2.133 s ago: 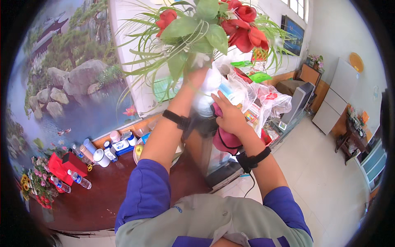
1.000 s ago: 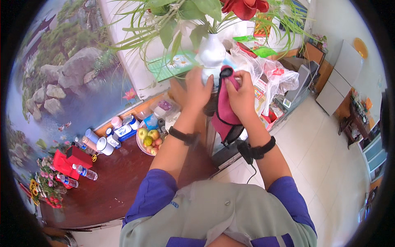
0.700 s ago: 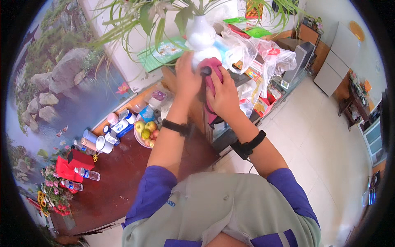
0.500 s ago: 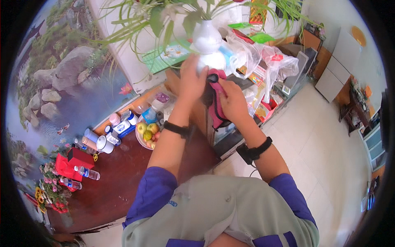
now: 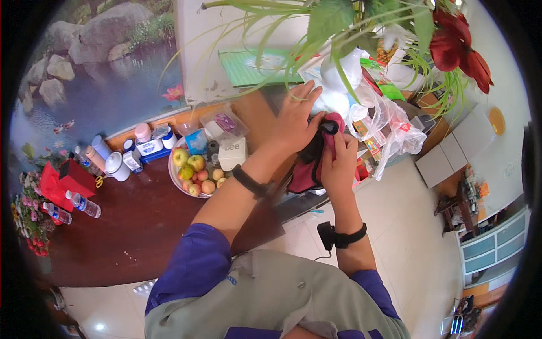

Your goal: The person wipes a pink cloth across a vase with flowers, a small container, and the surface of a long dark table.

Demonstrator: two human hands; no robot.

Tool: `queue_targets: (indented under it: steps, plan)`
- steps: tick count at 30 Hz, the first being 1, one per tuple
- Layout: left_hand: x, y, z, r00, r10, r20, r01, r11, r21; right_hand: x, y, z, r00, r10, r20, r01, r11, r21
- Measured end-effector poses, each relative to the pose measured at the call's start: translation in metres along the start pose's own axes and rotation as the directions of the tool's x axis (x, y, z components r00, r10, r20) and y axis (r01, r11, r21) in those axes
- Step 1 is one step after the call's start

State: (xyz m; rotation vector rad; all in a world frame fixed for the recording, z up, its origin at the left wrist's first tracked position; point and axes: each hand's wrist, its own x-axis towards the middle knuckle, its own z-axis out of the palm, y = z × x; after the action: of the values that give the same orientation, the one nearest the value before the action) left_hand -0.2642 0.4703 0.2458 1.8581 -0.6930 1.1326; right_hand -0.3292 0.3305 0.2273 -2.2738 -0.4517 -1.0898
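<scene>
A pink fabric item with black trim and a black ring at its top [image 5: 307,176], perhaps a pouch, hangs in front of me. My right hand [image 5: 340,161] grips its upper right edge, fingers closed on the cloth. Close by on the left, my left hand [image 5: 293,124] has its fingers stretched out and apart. Its thumb reaches the item's top by the black ring; whether it presses there I cannot tell. Just beyond the left fingertips stands a rounded white vase [image 5: 341,70] with long green leaves and a red flower [image 5: 460,48].
On the dark red table [image 5: 152,237] at left are a bowl of fruit [image 5: 192,172], a lidded white mug [image 5: 117,166], water bottles [image 5: 83,204] and a red box [image 5: 75,178]. Plastic bags [image 5: 389,130] lie right of the vase. A green panel [image 5: 248,68] lies behind.
My view has shifted, so the table and vase sit differently in it. The pink item stays in my right hand. My left fingers have spread, its thumb still by the item's top.
</scene>
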Motion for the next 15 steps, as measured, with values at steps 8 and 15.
queue_targets:
  steps: [8,15]
  plan:
    - [0.001,-0.005,-0.004,0.999,0.035,0.028,-0.033,0.998,-0.047,0.054,-0.018,-0.010,0.994,-0.100,-0.039,0.099,0.995,-0.022]
    - [0.000,-0.007,-0.008,0.997,0.020,0.072,-0.015,0.998,-0.066,-0.004,-0.015,-0.007,0.997,0.050,0.056,-0.042,0.990,-0.137]
